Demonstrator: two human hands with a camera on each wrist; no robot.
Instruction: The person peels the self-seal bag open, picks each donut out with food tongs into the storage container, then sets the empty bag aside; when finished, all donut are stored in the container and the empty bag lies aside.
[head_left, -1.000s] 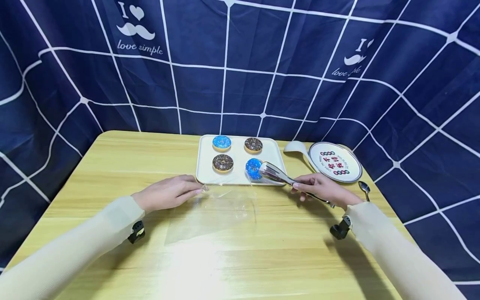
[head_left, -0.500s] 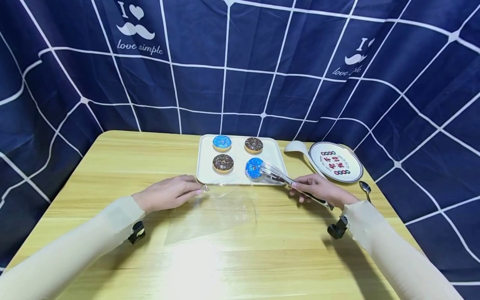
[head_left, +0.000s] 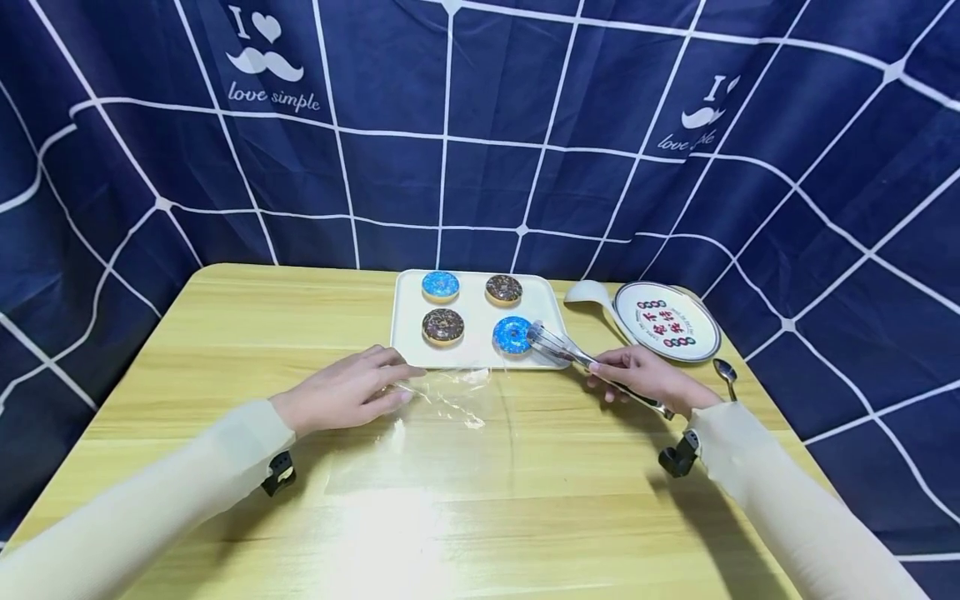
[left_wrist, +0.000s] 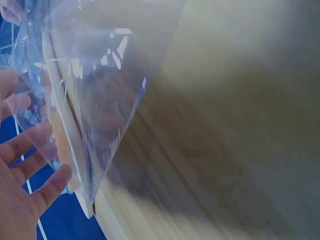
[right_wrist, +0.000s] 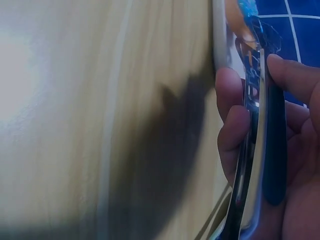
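Note:
My right hand (head_left: 637, 375) grips a pair of metal tongs (right_wrist: 255, 135) with dark handle panels. The tongs' head reaches over the front-right part of a white tray (head_left: 480, 357), at the right side of a blue-iced doughnut (head_left: 512, 335). Whether it pinches the doughnut is hard to see. My left hand (head_left: 348, 390) is in front of the tray with loosely spread fingers, touching or just beside a clear plastic bag (left_wrist: 100, 85). In the head view the bag (head_left: 442, 425) lies on the table before the tray, its upper edge near the tray's front rim.
Another blue doughnut (head_left: 440, 286) and two chocolate ones, one back right (head_left: 503, 289) and one front left (head_left: 443, 326), sit on the tray. Right of it lie a white ladle (head_left: 591, 293), a patterned plate (head_left: 667, 322) and a small spoon (head_left: 725, 372). A dark blue curtain (head_left: 397, 175) hangs behind the table.
My left fingers have loosened from a pinch on the bag's edge and spread apart. The bag's raised corner has dropped. The front blue doughnut has shifted slightly right, towards the tongs.

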